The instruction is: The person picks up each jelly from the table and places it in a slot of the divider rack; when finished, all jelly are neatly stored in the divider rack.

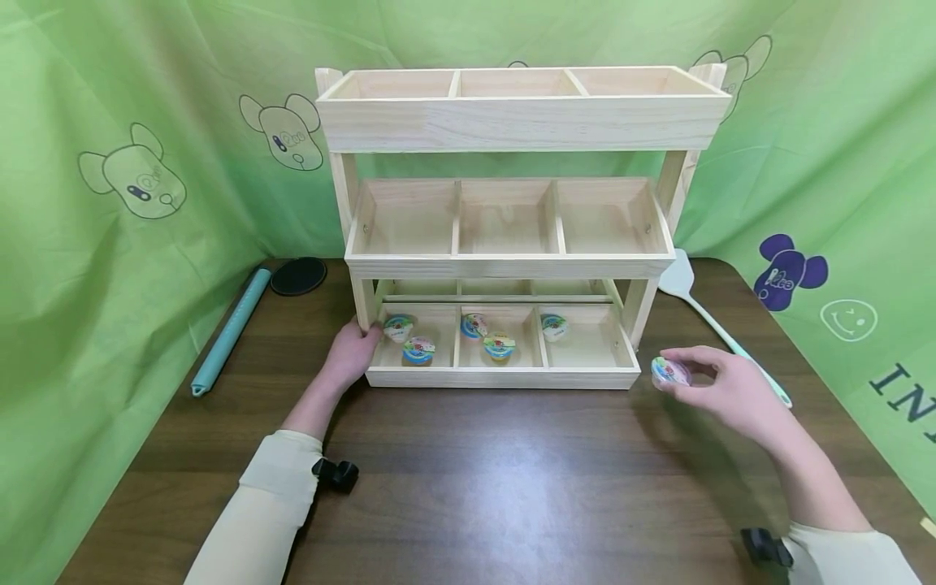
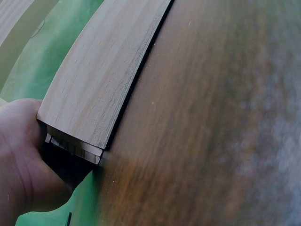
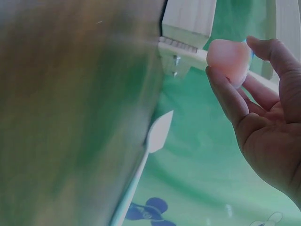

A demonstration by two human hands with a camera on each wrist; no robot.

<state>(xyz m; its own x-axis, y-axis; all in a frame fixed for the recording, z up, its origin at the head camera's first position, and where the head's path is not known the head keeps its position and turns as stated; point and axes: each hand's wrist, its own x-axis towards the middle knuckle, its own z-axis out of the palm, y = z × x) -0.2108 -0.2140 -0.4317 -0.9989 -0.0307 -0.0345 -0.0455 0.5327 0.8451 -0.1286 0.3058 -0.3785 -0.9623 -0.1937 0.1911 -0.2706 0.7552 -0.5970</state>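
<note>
A three-tier wooden shelf (image 1: 522, 266) stands in the head view, each tier split into three compartments. Its bottom tier (image 1: 504, 379) has two jelly cups (image 1: 419, 350) on the left, two in the middle and one jelly cup (image 1: 554, 327) on the right. My left hand (image 1: 353, 354) grips the left end of that tier; in the left wrist view the hand (image 2: 23, 165) wraps the wooden end, fingertips hidden. Right of the shelf, my right hand (image 1: 731, 388) pinches a pink jelly cup (image 1: 669, 371) above the table. The right wrist view shows this cup (image 3: 229, 61) between thumb and fingers.
A pale spatula (image 1: 678, 276) lies right of the shelf, its handle passing behind my right hand. To the left lie a light-blue stick (image 1: 232, 331) and a black disc (image 1: 298, 276). Green printed cloth (image 1: 219, 49) surrounds the brown table (image 1: 512, 479).
</note>
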